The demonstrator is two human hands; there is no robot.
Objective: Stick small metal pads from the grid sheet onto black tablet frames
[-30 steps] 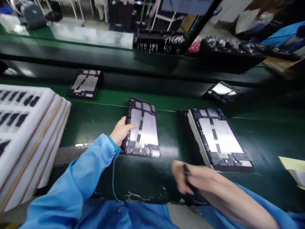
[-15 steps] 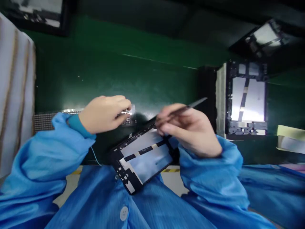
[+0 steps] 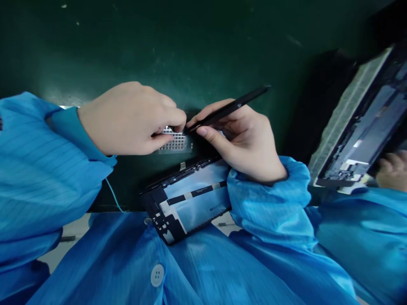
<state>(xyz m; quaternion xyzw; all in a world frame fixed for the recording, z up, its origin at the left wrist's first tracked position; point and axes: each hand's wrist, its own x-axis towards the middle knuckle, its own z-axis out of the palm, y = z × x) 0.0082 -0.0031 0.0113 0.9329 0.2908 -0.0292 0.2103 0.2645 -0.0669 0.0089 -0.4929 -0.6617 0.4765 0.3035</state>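
My left hand [image 3: 133, 120] pinches a small perforated metal mesh strip [image 3: 174, 142] at the bench edge, partly covering it. My right hand [image 3: 237, 137] is shut on black tweezers [image 3: 233, 105], their tips touching the mesh by my left fingers. Below both hands, a black-framed device panel [image 3: 187, 199] with silver-blue sheets and tape strips lies tilted against my blue smock [image 3: 111, 254]. A thin blue cord [image 3: 112, 199] runs down from my left cuff.
A second black-framed panel [image 3: 359, 127] with a pale edge strip stands tilted at the right, and another person's hand [image 3: 391, 171] is at its lower edge. The dark green bench surface [image 3: 95, 46] fills the top of the view.
The panel has gone from the bench to a tilted position against my smock. My hands have closed in on the mesh, and the view has dropped lower, with the right panel now tilted.
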